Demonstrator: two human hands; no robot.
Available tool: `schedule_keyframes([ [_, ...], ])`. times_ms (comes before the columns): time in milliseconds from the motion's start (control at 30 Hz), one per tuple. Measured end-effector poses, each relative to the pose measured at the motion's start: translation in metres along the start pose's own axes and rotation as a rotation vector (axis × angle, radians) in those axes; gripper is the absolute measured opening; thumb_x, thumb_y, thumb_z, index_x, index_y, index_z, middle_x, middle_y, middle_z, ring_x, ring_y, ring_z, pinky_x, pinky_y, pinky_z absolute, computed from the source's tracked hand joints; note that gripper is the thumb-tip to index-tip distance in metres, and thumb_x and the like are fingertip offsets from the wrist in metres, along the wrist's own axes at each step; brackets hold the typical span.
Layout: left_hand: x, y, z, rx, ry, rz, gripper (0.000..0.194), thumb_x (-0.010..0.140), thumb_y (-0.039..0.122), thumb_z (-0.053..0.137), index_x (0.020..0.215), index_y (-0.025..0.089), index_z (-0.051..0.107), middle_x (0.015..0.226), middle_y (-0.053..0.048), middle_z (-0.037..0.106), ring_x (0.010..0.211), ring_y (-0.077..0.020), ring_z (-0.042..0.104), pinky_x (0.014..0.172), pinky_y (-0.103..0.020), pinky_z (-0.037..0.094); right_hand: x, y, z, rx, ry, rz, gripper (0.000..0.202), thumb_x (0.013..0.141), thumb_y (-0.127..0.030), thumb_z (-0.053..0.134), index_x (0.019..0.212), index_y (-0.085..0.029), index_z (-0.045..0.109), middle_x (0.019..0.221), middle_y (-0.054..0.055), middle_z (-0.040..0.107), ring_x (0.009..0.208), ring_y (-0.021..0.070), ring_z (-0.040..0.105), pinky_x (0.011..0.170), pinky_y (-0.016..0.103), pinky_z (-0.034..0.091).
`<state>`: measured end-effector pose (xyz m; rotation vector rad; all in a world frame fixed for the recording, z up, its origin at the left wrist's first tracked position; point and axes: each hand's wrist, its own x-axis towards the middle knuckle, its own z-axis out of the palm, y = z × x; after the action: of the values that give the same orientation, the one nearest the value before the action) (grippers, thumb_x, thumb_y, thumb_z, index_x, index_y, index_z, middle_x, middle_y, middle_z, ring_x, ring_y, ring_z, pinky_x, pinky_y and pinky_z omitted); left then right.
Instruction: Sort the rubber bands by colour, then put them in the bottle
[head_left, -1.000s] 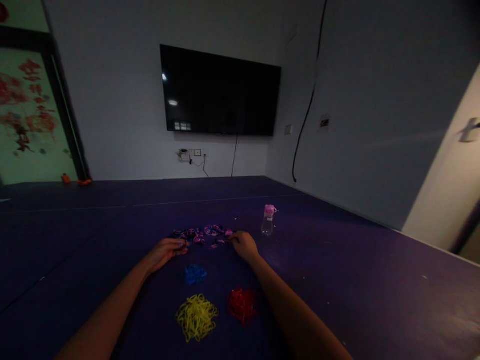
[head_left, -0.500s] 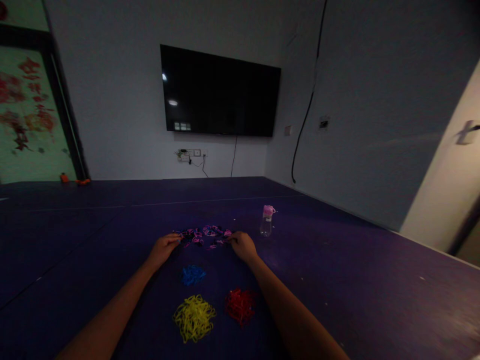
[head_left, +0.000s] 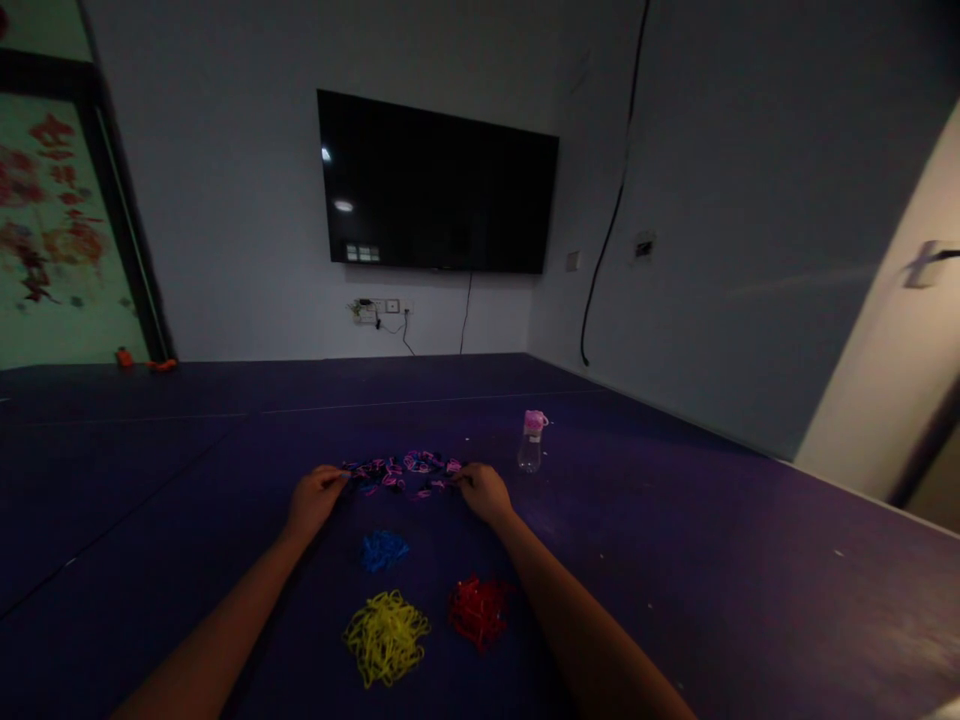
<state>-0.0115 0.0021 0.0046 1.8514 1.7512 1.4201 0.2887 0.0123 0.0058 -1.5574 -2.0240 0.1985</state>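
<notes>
A loose spread of small pink, purple, dark and blue bands (head_left: 394, 474) lies on the dark purple surface between my two hands. My left hand (head_left: 315, 500) is at its left edge, thumb and fingertips pinched together; what they hold is too small to make out. At the right edge, my right hand (head_left: 486, 492) has its fingers drawn together against the bands, and whatever sits between the tips is hidden. Nearer me are a small heap of blue bands (head_left: 384, 550), a larger heap of yellow bands (head_left: 386, 637) and a heap of red bands (head_left: 478, 610).
A clear bottle with a pink cap (head_left: 530, 445) stands beyond my right hand. The purple surface (head_left: 712, 560) runs back to the wall, where a television (head_left: 442, 190) hangs above some sockets (head_left: 386, 308). Small orange objects (head_left: 161, 366) lie by the door frame.
My left hand has drawn slightly left, away from the bands, and its fingertips are now pinched more visibly. The right hand stays at the right edge. The view has shifted a little.
</notes>
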Motion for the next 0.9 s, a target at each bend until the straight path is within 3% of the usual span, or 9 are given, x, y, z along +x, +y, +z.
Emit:
schedule_keyframes([
  [100,-0.001,-0.002,-0.002,0.052,0.084,-0.067,0.028,0.075,0.036,0.050,0.078,0.019,0.072,0.088,-0.007,0.072,0.083,-0.0238,0.066,0.078,-0.034,0.049,0.000,0.001,0.001,-0.003,0.005,-0.013,0.029,0.078,-0.014,0.048,0.091,-0.024,0.071,0.102,0.002,0.069,0.096,0.0163,0.061,0.083,0.022,0.042],
  [333,-0.004,-0.001,-0.005,0.124,0.146,-0.103,0.021,0.071,0.033,0.056,0.071,0.017,0.070,0.087,-0.009,0.072,0.083,-0.0257,0.065,0.078,-0.035,0.048,0.002,0.001,0.001,-0.011,0.011,-0.020,0.030,0.078,-0.013,0.047,0.091,-0.023,0.072,0.100,0.002,0.069,0.095,0.0159,0.061,0.081,0.021,0.042],
  [567,-0.005,0.005,-0.003,0.219,0.198,0.033,0.017,0.071,0.033,0.058,0.067,0.018,0.065,0.078,-0.007,0.069,0.079,-0.0233,0.063,0.077,-0.034,0.047,0.001,0.000,-0.001,-0.016,-0.009,-0.020,0.030,0.078,-0.013,0.047,0.092,-0.024,0.072,0.098,0.002,0.070,0.092,0.0161,0.062,0.079,0.021,0.042],
  [633,-0.005,0.007,-0.002,0.207,0.163,0.095,0.017,0.072,0.032,0.056,0.070,0.018,0.066,0.079,-0.006,0.069,0.079,-0.0225,0.063,0.076,-0.034,0.047,0.001,0.001,-0.001,-0.012,-0.010,-0.016,0.030,0.078,-0.014,0.047,0.093,-0.024,0.072,0.099,0.002,0.070,0.092,0.0158,0.062,0.079,0.021,0.042],
  [800,-0.005,0.011,0.005,0.175,-0.069,0.312,0.015,0.073,0.026,0.054,0.068,0.022,0.068,0.084,-0.004,0.071,0.089,-0.0220,0.061,0.084,-0.037,0.045,0.001,0.001,0.001,0.007,-0.006,-0.023,0.030,0.078,-0.013,0.047,0.092,-0.023,0.072,0.101,0.002,0.069,0.095,0.0158,0.061,0.082,0.021,0.041],
  [900,-0.005,0.011,0.008,0.198,-0.168,0.351,0.014,0.070,0.022,0.055,0.064,0.022,0.068,0.086,-0.005,0.072,0.093,-0.0225,0.061,0.087,-0.038,0.045,0.001,0.002,0.001,0.002,-0.002,-0.009,0.030,0.078,-0.014,0.047,0.092,-0.023,0.072,0.101,0.003,0.069,0.095,0.0165,0.061,0.082,0.021,0.041],
])
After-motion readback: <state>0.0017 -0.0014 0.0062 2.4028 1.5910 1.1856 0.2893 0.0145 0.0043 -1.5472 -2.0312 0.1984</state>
